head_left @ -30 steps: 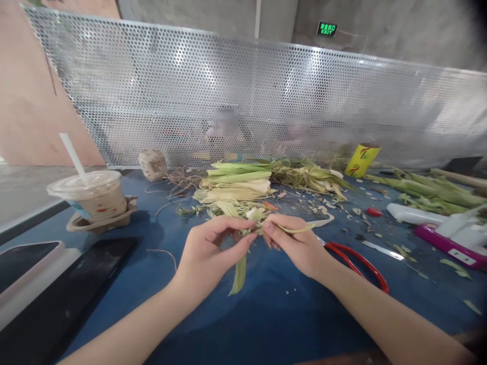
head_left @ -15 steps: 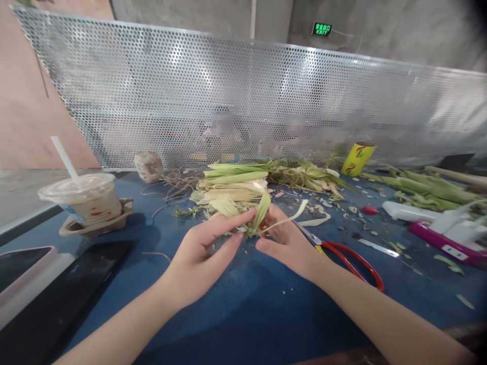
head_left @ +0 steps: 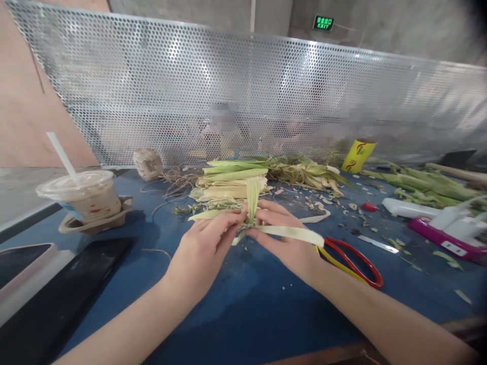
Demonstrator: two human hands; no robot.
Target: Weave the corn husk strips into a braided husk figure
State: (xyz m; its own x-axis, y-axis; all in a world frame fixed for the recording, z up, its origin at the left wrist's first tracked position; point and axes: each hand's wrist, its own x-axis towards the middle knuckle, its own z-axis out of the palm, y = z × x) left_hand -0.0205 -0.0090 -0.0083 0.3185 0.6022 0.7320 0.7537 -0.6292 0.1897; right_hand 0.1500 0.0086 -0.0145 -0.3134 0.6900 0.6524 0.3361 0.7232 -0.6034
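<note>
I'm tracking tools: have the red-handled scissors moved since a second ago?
No: the red-handled scissors show no shift against the purple power strip.

My smooth, bare left forearm (head_left: 129,314) at seven o'clock and right forearm (head_left: 365,304) at four narrow into a slender-fingered left hand (head_left: 201,251) and right hand (head_left: 294,253).

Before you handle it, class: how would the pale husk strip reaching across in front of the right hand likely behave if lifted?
The pale husk strip looks thin and ribbon-like, so it is probably light and should bend easily. Its slight droop suggests some springiness, unless the right hand props it up.
</note>
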